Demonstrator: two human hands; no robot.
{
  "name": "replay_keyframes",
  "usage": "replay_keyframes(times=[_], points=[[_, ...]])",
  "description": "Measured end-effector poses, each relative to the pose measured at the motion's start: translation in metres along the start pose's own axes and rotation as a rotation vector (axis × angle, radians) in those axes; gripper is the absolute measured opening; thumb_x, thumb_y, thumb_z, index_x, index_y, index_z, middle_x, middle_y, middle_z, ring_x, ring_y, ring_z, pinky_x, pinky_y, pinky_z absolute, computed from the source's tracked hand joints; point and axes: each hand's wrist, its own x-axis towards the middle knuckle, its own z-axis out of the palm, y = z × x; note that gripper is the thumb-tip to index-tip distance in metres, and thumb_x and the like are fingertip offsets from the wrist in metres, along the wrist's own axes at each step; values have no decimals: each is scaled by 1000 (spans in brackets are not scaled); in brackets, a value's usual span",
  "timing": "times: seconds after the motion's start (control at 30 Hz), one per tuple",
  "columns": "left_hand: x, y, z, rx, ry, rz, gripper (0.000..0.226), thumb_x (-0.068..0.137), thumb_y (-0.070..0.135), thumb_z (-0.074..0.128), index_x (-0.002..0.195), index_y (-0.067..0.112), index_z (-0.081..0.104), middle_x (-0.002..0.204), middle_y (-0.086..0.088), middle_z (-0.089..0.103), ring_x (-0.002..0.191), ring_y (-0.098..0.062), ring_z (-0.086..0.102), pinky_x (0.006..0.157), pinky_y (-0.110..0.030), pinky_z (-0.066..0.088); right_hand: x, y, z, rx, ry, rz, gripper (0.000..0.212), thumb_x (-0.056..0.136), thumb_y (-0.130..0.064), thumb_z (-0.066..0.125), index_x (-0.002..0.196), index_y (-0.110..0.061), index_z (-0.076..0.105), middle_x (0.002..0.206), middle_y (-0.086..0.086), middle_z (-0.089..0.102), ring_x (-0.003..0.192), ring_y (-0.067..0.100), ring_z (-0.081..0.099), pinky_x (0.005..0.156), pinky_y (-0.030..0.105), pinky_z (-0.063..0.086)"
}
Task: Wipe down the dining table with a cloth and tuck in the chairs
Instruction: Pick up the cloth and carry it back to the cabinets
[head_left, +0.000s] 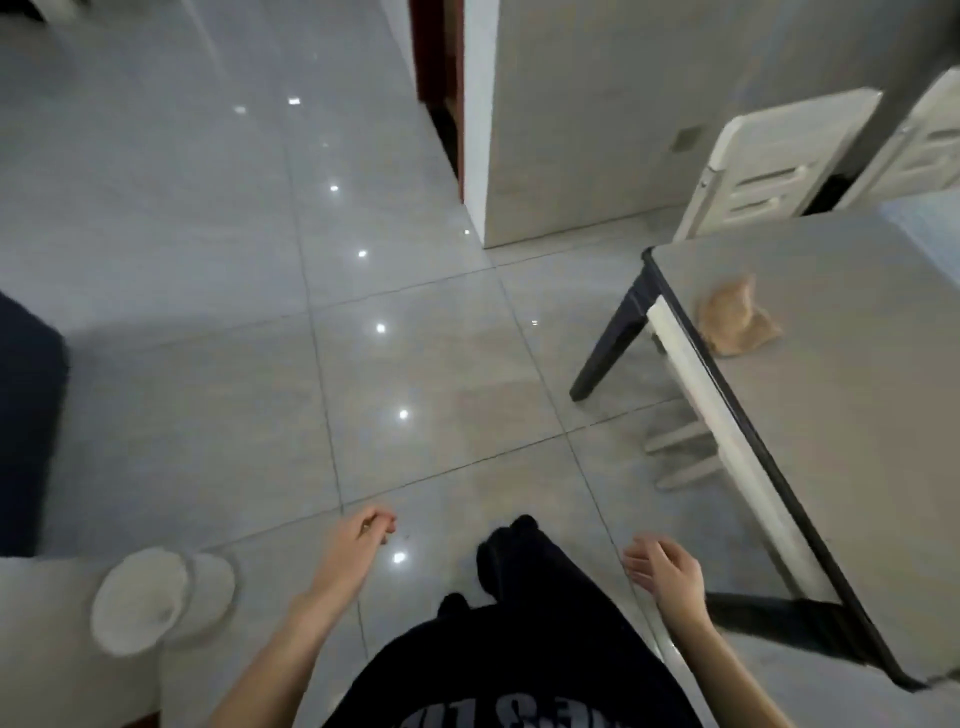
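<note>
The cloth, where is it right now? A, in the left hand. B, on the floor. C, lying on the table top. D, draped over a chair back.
C: the crumpled orange cloth lies on the table near its edge, while the left hand and right hand hold nothing.

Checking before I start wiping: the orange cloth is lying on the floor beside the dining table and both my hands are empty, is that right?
Not quite. The head view shows the orange cloth lying crumpled on the dining table, near a corner of its top, not on the floor. The rest holds: the left hand and the right hand both hold nothing.
</note>
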Motion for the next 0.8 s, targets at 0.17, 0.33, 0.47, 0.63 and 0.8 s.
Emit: replay_keyframes(times=[0.17, 0.33, 0.47, 0.63, 0.8], points=[[66, 32, 37, 113, -159, -6, 19, 92, 15, 53, 77, 19, 66, 76, -2, 68, 73, -24, 59, 72, -31, 46, 20, -2, 1, 113, 126, 76, 20, 96, -4, 51, 80, 1, 61, 68, 17, 61, 43, 12, 58, 45, 20, 49], [130, 87, 71, 215, -254, 17, 29, 96, 0, 46, 76, 13, 63, 75, -7, 64, 68, -22, 55, 60, -15, 45, 64, -42, 11, 164, 161, 73, 25, 94, 1, 49, 71, 0, 58, 62, 14, 57, 54, 25, 54, 48, 25, 47], [179, 148, 96, 268, -300, 49, 29, 96, 1, 46, 76, 15, 62, 75, -7, 63, 68, -22, 54, 60, -20, 44, 103, -93, 14, 218, 183, 30, 16, 92, -1, 53, 81, 2, 64, 68, 16, 60, 59, 26, 56, 59, 32, 47], [223, 234, 142, 379, -404, 179, 24, 95, 5, 50, 80, 17, 65, 81, -7, 68, 76, -23, 59, 72, -30, 46, 141, -167, 9, 277, 229, -115, 18, 81, -24, 59, 83, -8, 68, 72, 9, 63, 65, 22, 56, 64, 34, 48], [244, 311, 198, 576, -572, 398, 16, 93, 6, 53, 88, 14, 66, 85, -5, 69, 81, -15, 63, 73, -19, 46, 167, -217, -8, 274, 381, -198, 9, 92, -13, 60, 90, -9, 68, 74, 3, 62, 66, 15, 54, 64, 30, 45]])
